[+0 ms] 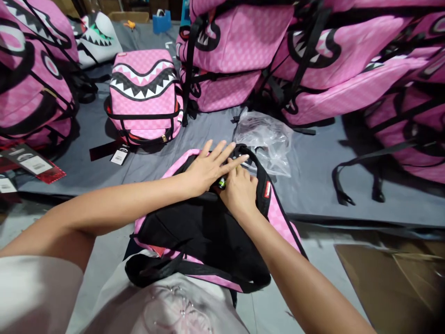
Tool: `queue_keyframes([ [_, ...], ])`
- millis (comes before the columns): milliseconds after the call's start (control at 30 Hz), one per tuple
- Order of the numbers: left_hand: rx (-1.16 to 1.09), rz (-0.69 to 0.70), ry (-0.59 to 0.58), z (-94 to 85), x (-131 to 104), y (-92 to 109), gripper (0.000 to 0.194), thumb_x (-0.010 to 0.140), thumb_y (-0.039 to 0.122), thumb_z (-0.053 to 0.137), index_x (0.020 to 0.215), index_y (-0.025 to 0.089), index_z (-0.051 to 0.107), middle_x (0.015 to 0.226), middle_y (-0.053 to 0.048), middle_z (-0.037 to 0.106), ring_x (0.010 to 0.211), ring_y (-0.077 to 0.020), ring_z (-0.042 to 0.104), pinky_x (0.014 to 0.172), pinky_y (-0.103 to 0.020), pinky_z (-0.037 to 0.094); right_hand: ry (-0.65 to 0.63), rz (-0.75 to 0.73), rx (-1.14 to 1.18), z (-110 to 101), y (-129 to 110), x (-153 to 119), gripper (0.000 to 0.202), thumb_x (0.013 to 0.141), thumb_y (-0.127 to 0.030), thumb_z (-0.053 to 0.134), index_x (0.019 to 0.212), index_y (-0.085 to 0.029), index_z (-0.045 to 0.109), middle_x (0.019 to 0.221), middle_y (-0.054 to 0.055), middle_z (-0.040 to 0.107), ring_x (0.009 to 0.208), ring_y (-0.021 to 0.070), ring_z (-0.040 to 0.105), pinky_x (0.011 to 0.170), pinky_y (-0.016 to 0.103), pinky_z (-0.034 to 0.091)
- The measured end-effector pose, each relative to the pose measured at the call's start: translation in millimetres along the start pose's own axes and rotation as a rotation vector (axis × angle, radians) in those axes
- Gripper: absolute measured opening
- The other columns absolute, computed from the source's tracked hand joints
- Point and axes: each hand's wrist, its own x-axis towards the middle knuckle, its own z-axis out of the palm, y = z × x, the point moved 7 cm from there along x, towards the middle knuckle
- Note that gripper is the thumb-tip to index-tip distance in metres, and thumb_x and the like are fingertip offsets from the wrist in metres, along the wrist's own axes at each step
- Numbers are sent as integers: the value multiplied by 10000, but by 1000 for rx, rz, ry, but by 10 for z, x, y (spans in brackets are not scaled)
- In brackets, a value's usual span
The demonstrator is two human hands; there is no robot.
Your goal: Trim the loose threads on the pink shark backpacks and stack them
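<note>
A pink and black backpack [208, 232] lies across my lap and the table edge, its black panel facing up and a strap loop near me. My left hand [208, 169] rests on its far end with the fingers stretched out flat. Just beside it, my right hand [239, 188] is closed, fingers curled down against the bag. A small green-and-black object [221, 182] peeks out between the two hands, gripped by the right one; its kind is mostly hidden. A red label [267, 189] sits on the bag's right edge.
A grey-covered table [313, 171] bears a clear plastic bag [266, 139] and an upright pink backpack [144, 95] with a shark-mouth print. Stacked pink backpacks [239, 41] rise at the back right, more backpacks [34, 83] at left. Cardboard [375, 283] lies at lower right.
</note>
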Motion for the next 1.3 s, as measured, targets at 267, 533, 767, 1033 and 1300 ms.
queue_keyframes([
  [267, -61, -78, -49, 76, 81, -3, 1053, 815, 408, 722, 1590, 222, 34, 1621, -205, 203, 1455, -384, 299, 1174, -557, 220, 221, -149, 238, -72, 196, -213, 525, 914, -356, 584, 1346, -71, 498, 1252, 247, 638, 1173, 370, 593, 926, 481, 471],
  [533, -39, -151, -99, 5, 73, -25, 997, 843, 323, 680, 1590, 226, 28, 1601, -187, 259, 1366, -347, 412, 1093, -492, 326, 170, 14, 853, -409, 438, -519, 204, 907, -357, 591, 1016, -200, 664, 862, 37, 718, 744, 188, 670, 717, 312, 527],
  [767, -22, -104, -165, -71, 59, -71, 986, 852, 325, 664, 1590, 219, 18, 1566, -181, 323, 1306, -331, 451, 1022, -437, 354, -338, -255, 895, -365, 270, -60, 182, 828, -289, 659, 967, -212, 750, 1008, 49, 762, 940, 219, 704, 880, 349, 540],
  [1033, -41, -204, -190, -42, 45, -148, 1029, 833, 372, 686, 1589, 200, 10, 1486, -180, 431, 1159, -318, 526, 918, -425, 397, -350, -345, 835, -351, 76, 16, 231, 804, -212, 688, 1021, -252, 758, 1039, 6, 777, 958, 221, 731, 900, 357, 571],
  [1300, -84, -155, -169, -18, 37, -177, 966, 846, 293, 656, 1589, 224, 42, 1395, -150, 508, 1114, -282, 526, 884, -397, 375, -182, -383, 723, -352, 64, -230, 223, 882, -203, 609, 1074, -219, 721, 1113, 56, 759, 1011, 229, 715, 905, 400, 534],
])
